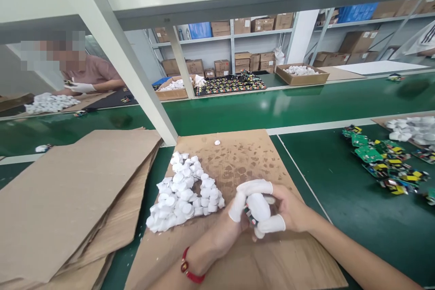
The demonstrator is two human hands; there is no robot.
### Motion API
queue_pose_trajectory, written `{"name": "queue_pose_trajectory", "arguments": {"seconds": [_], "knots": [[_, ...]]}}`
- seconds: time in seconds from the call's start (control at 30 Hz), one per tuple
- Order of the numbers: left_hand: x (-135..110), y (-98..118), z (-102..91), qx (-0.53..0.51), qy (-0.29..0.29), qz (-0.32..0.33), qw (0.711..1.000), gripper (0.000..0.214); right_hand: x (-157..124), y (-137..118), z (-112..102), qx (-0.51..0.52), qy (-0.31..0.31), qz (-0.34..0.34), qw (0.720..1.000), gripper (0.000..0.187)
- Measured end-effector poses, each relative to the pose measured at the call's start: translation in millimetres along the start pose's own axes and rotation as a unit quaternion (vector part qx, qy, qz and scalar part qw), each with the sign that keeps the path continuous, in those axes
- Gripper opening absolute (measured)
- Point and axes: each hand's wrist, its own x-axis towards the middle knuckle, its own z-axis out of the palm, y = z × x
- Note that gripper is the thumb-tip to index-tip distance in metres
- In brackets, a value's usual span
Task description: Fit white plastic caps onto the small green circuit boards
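Over a cardboard sheet (231, 253), my left hand (227, 229) and my right hand (292, 206) are closed around a small circuit board (250, 218) with a smooth white lump (259, 208) against it. White finger covers are on my fingertips. My right thumb and fingers rest at the lump's sides, while my left fingers curl round the board's edge. Most of the board is hidden by the lump and my fingers. Left of my hands lies a heap of soft-looking white pieces (185, 195). One small white piece (217, 142) sits apart near the sheet's far edge.
Stacked cardboard sheets (74, 190) lie at left. Several circuit boards (380, 158) and more white pieces (411, 129) are at right. A green conveyor (238, 111) runs behind a slanted metal post (122, 54). Across it, a person (98, 72) handles something small.
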Motion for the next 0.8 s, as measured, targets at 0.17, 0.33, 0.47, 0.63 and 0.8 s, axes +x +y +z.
{"name": "queue_pose_trajectory", "arguments": {"seconds": [0.17, 0.33, 0.47, 0.63, 0.8], "knots": [[-4.2, 6.0, 0.6, 0.163, -0.008, 0.049, 0.985, 0.025, 4.2, -2.3, -1.6, -0.139, -0.019, -0.085, 0.986, 0.043], [-3.7, 4.1, -6.9, 0.215, 0.007, 0.051, 0.975, 0.017, 3.2, -2.7, 1.1, -0.185, -0.003, -0.065, 0.981, 0.043], [-4.7, 2.6, -7.7, 0.223, -0.024, 0.053, 0.973, 0.023, 1.5, -5.3, 1.0, -0.201, -0.006, -0.097, 0.975, 0.042], [-5.9, 1.5, -7.1, 0.216, -0.024, 0.043, 0.975, 0.032, 2.4, -8.2, 0.0, -0.197, -0.004, -0.115, 0.974, 0.040], [-3.2, 4.4, -5.4, 0.232, -0.031, 0.081, 0.969, 0.028, 4.8, -8.4, 0.7, -0.253, -0.007, -0.124, 0.959, 0.036]]}}
